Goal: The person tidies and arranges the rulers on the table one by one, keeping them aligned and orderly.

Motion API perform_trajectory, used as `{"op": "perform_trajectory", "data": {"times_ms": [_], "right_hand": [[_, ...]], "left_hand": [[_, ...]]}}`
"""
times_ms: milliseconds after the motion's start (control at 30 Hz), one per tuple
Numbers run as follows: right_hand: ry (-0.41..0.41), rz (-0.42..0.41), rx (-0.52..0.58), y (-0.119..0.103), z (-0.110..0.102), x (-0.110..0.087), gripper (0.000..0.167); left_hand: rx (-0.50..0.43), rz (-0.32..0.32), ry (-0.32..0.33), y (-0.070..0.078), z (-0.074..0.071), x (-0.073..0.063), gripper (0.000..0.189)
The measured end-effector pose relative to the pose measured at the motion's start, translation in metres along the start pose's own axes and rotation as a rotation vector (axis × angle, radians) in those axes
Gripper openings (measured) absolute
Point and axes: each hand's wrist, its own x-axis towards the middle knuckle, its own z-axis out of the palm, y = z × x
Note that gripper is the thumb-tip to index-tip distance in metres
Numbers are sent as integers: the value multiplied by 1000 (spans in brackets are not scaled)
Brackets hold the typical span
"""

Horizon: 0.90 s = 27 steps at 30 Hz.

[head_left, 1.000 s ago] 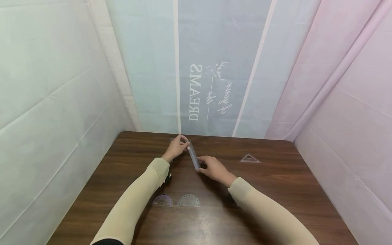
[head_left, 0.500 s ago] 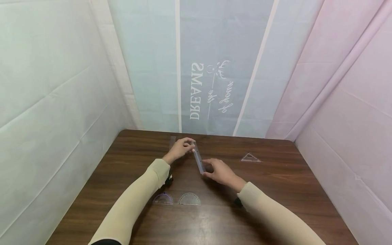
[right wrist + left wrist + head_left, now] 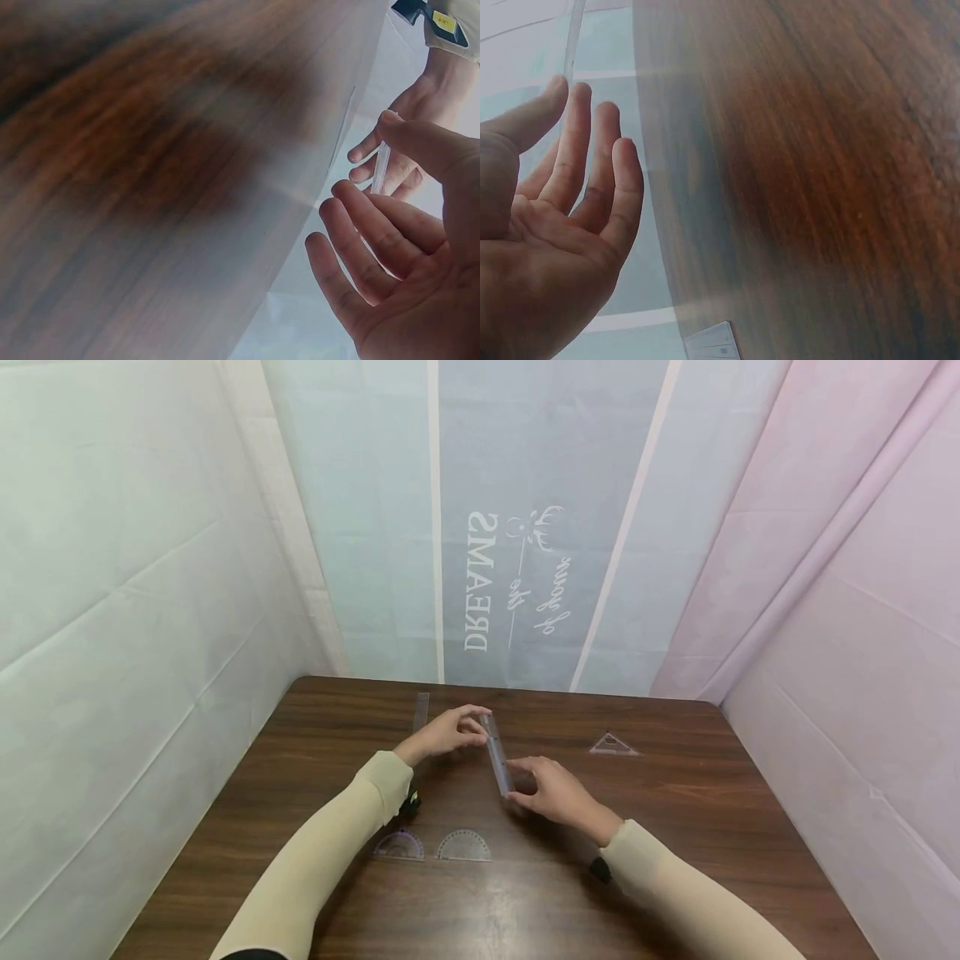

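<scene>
A clear ruler [image 3: 498,758] is held above the table, slanting from far left to near right. My left hand [image 3: 448,732] pinches its far end between thumb and index finger; the other fingers are loosely bent. At the near end, my right hand [image 3: 557,791] grips it between thumb and fingers. Edge-on in the left wrist view, the ruler [image 3: 575,34] runs up from the thumb tip. The right wrist view shows the ruler [image 3: 382,166] by the right thumb, with the left hand [image 3: 420,112] beyond.
Another clear ruler [image 3: 422,712] lies near the back edge, left of the hands. A clear set square [image 3: 613,748] lies to the right. Nearer, a purple-tinted protractor [image 3: 400,847] and a clear protractor [image 3: 463,847] lie side by side on the brown wooden table [image 3: 697,860]. Fabric walls surround it.
Both hands have moved right and slightly nearer with the ruler between them. The other ruler at the back left has come into fuller view. The set square and protractors have stayed put.
</scene>
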Motion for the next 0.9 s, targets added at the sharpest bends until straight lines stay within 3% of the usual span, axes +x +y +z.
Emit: {"op": "perform_trajectory", "data": {"times_ms": [200, 600, 900], "right_hand": [[16, 7, -33, -1, -1, -10, 56], [23, 20, -97, -9, 2, -33, 55], [29, 13, -125, -19, 5, -49, 55]], "left_hand": [[32, 27, -15, 2, 9, -1, 60], [217, 46, 40, 13, 27, -5, 53], [343, 58, 26, 16, 36, -10, 51]]}}
